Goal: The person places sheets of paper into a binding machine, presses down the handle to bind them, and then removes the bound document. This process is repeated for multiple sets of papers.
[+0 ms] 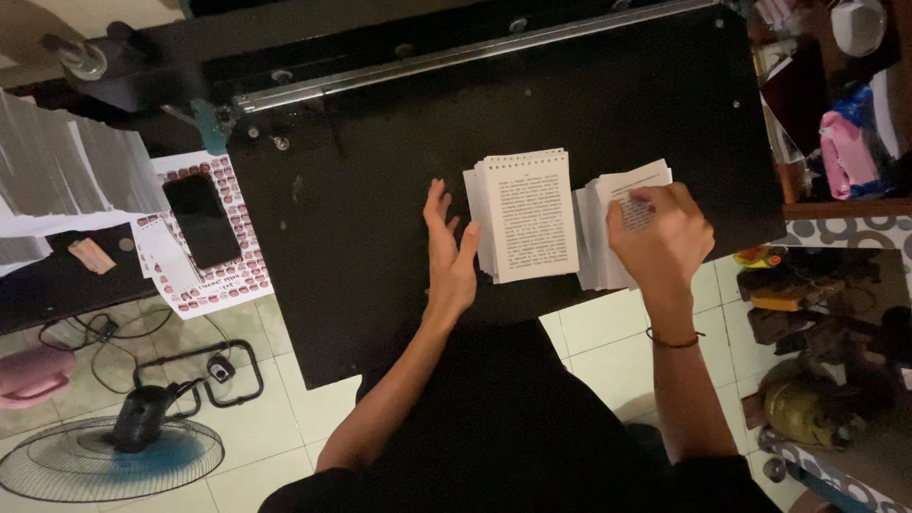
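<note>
On a black work table [380,190] lie two stacks of small printed pages. The left stack [527,214] has holes punched along its top edge. My left hand [448,249] stands edge-on against that stack's left side, fingers apart, holding nothing. My right hand [660,233] rests on top of the right stack [617,190], fingers curled over the top sheet and pinching it. A thin dark bracelet circles my right wrist.
A metal rail [456,52] runs along the table's back. A dark phone [201,218] lies on a printed sheet at the left, beside paper piles [57,171]. A floor fan [109,456] and cables sit on the tiled floor. Cluttered shelves [826,123] stand right.
</note>
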